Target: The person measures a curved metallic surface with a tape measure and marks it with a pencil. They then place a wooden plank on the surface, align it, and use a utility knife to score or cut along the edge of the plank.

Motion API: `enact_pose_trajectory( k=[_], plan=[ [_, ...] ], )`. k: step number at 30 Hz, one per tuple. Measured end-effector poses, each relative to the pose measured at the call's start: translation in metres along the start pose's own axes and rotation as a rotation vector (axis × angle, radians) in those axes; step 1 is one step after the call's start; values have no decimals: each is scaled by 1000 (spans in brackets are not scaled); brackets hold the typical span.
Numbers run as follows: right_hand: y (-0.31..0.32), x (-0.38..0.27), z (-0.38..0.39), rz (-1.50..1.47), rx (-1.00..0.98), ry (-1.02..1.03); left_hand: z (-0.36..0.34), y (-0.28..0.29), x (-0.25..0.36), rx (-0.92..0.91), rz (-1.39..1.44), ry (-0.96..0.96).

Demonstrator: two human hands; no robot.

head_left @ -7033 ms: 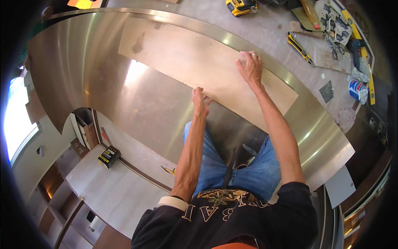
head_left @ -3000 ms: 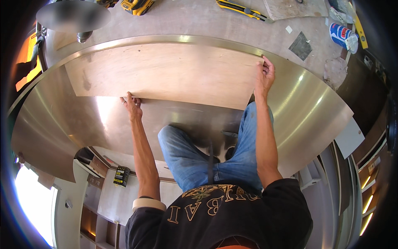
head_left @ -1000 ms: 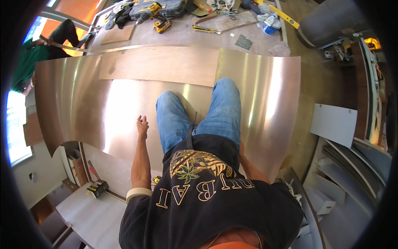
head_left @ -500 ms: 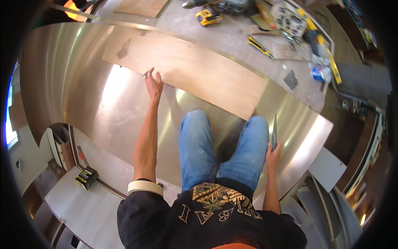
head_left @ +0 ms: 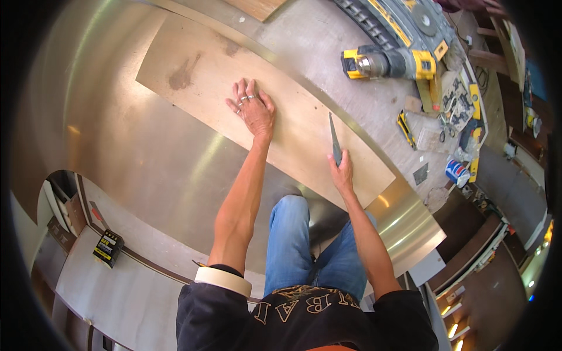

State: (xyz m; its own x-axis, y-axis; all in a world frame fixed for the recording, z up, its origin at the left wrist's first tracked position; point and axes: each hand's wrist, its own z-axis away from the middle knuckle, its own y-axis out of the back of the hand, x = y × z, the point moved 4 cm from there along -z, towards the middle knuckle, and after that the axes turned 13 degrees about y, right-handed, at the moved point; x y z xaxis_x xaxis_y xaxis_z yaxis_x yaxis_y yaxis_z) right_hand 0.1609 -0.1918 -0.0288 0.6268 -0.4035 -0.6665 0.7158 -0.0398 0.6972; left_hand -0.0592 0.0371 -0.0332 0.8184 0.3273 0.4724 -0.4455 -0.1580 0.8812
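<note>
A long plywood strip point(head_left: 293, 126) with dark smudges lies on a large shiny metal sheet point(head_left: 175, 158). My left hand point(head_left: 256, 110) rests on the strip, fingers spread and slightly bent, with rings showing. Farther right, over the strip, my right hand point(head_left: 342, 172) is closed round the lower end of a slim grey pointed blade tool point(head_left: 334, 137). Its tip points away from me, toward the strip's far edge; whether it touches the wood I cannot tell. My knees are at the near side of the sheet.
Beyond the strip lie a yellow-and-black cordless drill point(head_left: 392, 63), a yellow utility knife point(head_left: 405, 130), scissors point(head_left: 447, 130) and a blue-and-white can point(head_left: 457, 171). A black-and-yellow box point(head_left: 108, 248) stands on a pale surface at left. A cream tape-like ring point(head_left: 223, 281) circles my left upper arm.
My left hand has moved from the strip's near edge onto its face, toward the right. My right hand has brought the blade tool from beside my knee up over the strip. The view has shifted.
</note>
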Motion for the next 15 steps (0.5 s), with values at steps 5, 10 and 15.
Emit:
enact_pose_trajectory(
  k=[5,10,15],
  plan=[
    [0,-7,-10,-1,-114,-98,-7,-1,2,-23,-55,15],
    [5,-11,-11,-35,-108,-123,-8,-7,6,-51,-82,19],
    [6,-13,-6,12,-166,-83,-8,-8,5,-48,-107,11]
  ],
)
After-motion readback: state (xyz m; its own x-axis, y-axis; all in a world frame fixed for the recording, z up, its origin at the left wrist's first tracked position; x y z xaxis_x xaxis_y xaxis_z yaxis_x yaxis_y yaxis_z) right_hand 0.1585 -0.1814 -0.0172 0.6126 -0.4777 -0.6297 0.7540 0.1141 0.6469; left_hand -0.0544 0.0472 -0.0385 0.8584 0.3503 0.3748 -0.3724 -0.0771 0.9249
